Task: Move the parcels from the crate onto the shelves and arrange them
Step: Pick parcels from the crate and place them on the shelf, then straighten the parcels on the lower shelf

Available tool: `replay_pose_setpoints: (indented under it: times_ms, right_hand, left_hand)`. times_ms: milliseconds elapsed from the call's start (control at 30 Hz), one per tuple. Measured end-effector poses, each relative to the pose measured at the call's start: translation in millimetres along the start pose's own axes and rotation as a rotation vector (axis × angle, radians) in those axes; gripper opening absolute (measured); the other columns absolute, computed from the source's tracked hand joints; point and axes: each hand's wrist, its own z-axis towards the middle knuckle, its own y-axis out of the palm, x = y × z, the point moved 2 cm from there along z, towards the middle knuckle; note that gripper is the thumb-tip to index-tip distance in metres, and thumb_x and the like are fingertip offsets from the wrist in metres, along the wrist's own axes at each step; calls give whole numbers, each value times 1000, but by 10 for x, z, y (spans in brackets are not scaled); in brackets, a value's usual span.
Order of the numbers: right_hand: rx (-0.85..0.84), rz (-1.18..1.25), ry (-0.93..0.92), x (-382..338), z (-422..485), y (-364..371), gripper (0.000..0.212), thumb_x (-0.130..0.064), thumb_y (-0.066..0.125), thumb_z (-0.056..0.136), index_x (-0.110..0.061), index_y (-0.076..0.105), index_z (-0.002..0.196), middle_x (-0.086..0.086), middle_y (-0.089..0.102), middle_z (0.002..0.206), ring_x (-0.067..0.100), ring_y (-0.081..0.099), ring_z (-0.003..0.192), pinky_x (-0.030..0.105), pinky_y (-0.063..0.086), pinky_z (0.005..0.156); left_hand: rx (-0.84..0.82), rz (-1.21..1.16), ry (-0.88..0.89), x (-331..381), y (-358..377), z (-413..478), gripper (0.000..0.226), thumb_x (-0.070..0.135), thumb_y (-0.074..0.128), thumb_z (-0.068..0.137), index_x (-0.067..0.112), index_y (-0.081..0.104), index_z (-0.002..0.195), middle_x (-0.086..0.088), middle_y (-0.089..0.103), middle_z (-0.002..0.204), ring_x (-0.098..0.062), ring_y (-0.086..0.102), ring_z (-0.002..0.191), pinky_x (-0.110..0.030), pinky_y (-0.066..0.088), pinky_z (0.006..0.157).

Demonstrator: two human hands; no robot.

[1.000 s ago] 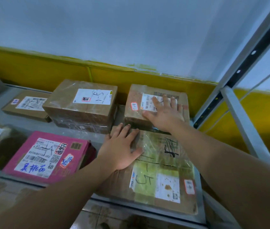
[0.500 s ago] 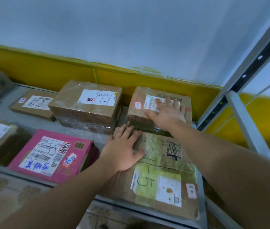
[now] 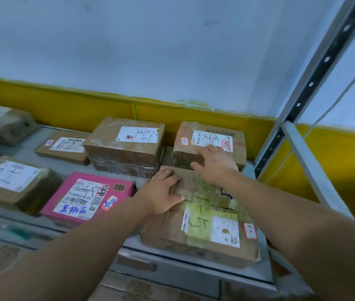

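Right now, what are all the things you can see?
shelf: one, grey, below the wall.
wall: one, white over a yellow band, behind.
upright post: one, grey, right.
pink parcel: one, pink, shelf front, middle.
big parcel: one, brown with greenish tape, shelf front right.
back-right parcel: one, brown, shelf back right.
other parcels: four plain to see, brown, shelf's left and middle.
left hand: one, resting on big parcel.
right hand: one, on back-right parcel's front edge.
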Motion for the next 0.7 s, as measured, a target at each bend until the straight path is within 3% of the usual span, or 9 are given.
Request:
replay_pose_setpoints:
  times_ms: [133, 433, 533, 700]
  right_hand:
    - [-25, 4, 18, -243, -424, 227, 57, -56, 41, 97, -23, 44, 143, 6, 38, 151, 26, 32, 139, 46, 29, 115]
    - [-50, 129, 195, -1306, -1388, 512, 57, -57, 42, 98, -24, 45, 143, 5, 42, 150, 24, 37, 138, 39, 30, 114]
    - [-71, 136, 163, -1693, -1634, 638, 60, -57, 44, 97, -21, 42, 145, 6, 39, 153, 26, 34, 141, 41, 30, 116]
    - [-118, 102, -25, -2308, -1990, 780, 66, -54, 44, 99, -23, 28, 155, 4, 23, 163, 23, 16, 150, 39, 12, 122]
  left_hand:
    - [6, -43, 32, -162, -48, -432, 64, 44, 58, 92, 26, 34, 148, 4, 14, 161, -20, 12, 148, -36, 17, 119]
    - [-47, 105, 113, -785, -41, -1663, 67, 47, 55, 92, 25, 30, 150, 0, 15, 161, -21, 9, 149, -43, 16, 119]
    - [-67, 98, 128, -976, 48, -2024, 65, 46, 55, 93, 25, 31, 150, 2, 19, 160, -20, 11, 148, -43, 18, 119]
    - [-184, 86, 4, -1413, 340, -2539, 66, 47, 54, 93, 28, 29, 150, 2, 20, 160, -19, 14, 147, -41, 19, 118]
